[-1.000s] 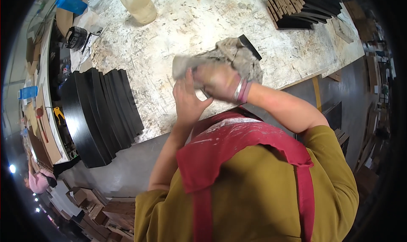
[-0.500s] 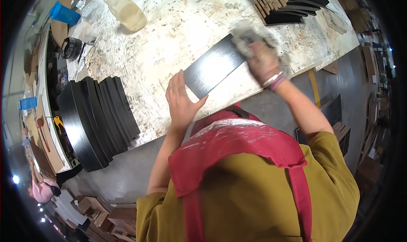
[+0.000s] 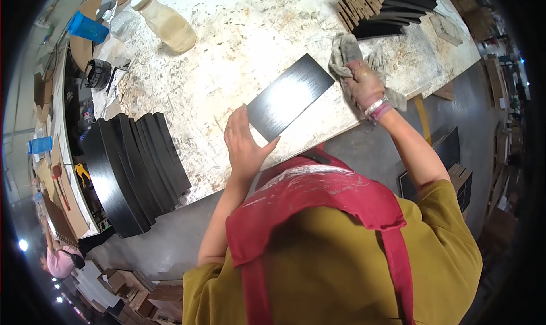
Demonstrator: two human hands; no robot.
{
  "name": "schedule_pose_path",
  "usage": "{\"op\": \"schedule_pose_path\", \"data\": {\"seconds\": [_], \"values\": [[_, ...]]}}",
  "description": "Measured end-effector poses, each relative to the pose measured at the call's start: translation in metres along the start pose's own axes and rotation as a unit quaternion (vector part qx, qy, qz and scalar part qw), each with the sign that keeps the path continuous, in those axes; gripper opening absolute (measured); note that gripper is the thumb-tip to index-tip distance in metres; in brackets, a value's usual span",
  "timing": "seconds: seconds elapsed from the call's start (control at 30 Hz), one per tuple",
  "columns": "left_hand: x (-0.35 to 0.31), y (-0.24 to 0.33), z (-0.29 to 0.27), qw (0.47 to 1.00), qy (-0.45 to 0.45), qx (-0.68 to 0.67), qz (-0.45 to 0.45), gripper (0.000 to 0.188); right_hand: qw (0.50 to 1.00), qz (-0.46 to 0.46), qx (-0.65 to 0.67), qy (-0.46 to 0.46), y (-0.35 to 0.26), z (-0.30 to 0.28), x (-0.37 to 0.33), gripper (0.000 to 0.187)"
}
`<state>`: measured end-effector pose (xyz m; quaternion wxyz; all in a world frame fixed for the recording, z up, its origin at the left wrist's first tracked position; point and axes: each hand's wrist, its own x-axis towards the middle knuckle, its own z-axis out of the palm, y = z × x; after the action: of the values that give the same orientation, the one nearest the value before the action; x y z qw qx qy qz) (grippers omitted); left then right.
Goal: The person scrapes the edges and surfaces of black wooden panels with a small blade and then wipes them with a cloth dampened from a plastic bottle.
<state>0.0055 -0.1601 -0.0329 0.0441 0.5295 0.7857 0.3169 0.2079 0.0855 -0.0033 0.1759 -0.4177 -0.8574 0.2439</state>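
Black rectangular panel (image 3: 290,104) flat on stained worktop (image 3: 227,52), frame centre. Left hand (image 3: 245,146) spread, fingers pressing panel's lower end. Right hand (image 3: 364,86) clenched around grey rag (image 3: 347,55) at panel's upper-right end. Stack of black panels (image 3: 133,168) lower left; plastic bottle (image 3: 165,22) upper left.

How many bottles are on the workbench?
1: a pale plastic bottle with a white cap lies near the bench's far left corner. Clutter there may hide others.
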Motion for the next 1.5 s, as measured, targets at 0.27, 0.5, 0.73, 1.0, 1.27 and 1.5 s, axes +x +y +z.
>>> {"op": "schedule_pose_path", "data": {"seconds": [0.27,0.5,0.73,1.0,1.27,1.5], "values": [[0.000,-0.004,0.006,1.000,-0.002,0.019,0.008,0.103,0.968,-0.230,0.072,-0.066,-0.084,0.056,-0.016,0.018],[0.018,0.009,-0.016,0.996,-0.044,0.066,0.039,0.094,0.998,0.018,-0.005,-0.052,0.022,-0.032,0.018,0.034],[0.047,0.009,-0.036,0.823,-0.264,-0.409,-0.294,0.071,0.959,-0.017,0.273,0.068,-0.003,-0.051,0.020,0.033],[-0.007,-0.002,-0.001,0.477,-0.267,-0.758,-0.355,0.081,0.948,-0.278,0.042,-0.151,-0.124,0.057,-0.013,0.030],[-0.002,0.000,-0.010,0.281,-0.246,-0.835,-0.405,0.078,0.994,-0.074,-0.045,-0.072,-0.048,0.021,0.083,0.025],[-0.007,0.000,-0.013,0.280,-0.226,-0.839,-0.408,0.083,0.960,-0.174,-0.190,-0.108,-0.095,0.042,0.055,0.016]]}}
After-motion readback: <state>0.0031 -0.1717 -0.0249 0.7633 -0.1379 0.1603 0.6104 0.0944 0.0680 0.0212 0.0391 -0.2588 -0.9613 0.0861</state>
